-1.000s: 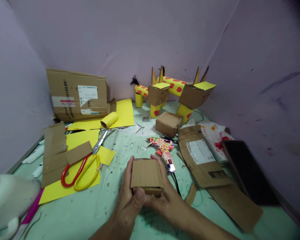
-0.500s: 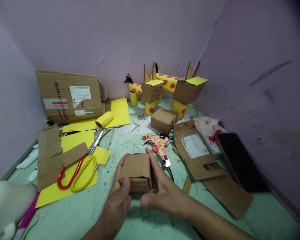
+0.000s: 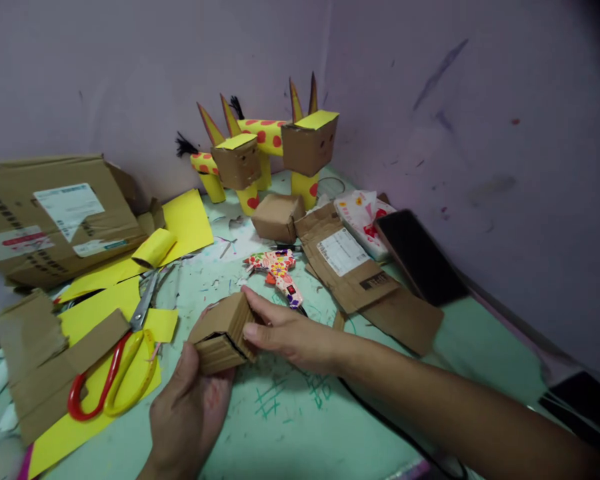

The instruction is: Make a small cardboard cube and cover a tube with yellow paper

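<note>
1. The left hand's grip held a small, brown, corrugated-cardboard box over the pale-green desk.
2. The right hand's grip clasped its right side.
3. A floral-patterned glue gun lay just beyond.

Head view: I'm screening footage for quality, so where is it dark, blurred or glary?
Head view: upper right corner falls to black; pale object at lower left is blurred; light looks dim; handheld cardboard box fairly clear; no strong glare shows.

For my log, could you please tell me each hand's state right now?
Left hand: holding the small brown cardboard box.
Right hand: holding it too.
</note>
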### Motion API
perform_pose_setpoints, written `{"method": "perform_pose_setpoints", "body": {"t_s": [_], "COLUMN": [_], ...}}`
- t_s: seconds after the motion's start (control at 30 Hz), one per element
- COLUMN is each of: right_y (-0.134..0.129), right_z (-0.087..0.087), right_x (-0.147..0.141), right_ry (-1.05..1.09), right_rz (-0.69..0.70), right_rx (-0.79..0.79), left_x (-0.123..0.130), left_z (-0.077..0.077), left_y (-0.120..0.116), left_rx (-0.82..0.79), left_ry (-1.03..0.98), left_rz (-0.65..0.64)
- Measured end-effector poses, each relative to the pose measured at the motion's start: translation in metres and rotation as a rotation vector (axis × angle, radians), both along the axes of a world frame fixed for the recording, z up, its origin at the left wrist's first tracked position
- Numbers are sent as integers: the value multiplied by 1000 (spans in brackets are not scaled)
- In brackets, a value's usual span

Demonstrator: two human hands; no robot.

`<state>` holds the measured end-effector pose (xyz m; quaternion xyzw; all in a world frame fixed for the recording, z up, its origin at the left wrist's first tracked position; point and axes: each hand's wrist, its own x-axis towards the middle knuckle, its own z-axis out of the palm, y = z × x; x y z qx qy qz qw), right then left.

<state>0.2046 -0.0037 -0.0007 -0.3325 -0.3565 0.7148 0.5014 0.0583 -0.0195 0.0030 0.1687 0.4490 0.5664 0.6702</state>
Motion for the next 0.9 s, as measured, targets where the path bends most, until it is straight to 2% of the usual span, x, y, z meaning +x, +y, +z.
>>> {"method": "perform_pose_setpoints", "body": {"t_s": [0.1,0.27,0.5,0.67,0.77,0.9], "right_y": [1,3,-1,-7,-11,-14], "right_z": [-13,-20,-11,-2,4,7], "right_x": [-1,-11,-17,-13,-9,-9], "right_ry": [5,92,94,140,88,36], "right_rz": [90,40,-49,30,68,76], "right_rx": [-29,-81,-100,-160,-139,-133], "left_x": [1,-1,-1,0,5,9], "left_z": [-1,-7,-4,-5,-9,-11], "left_y": [0,-3,-16,-19,-19,-20], "left_rx": [1,41,29,142,231,261], "left_ry": [28,126,394,554,579,561], "left_rz": [5,-36,-149,-196,-224,-248]}}
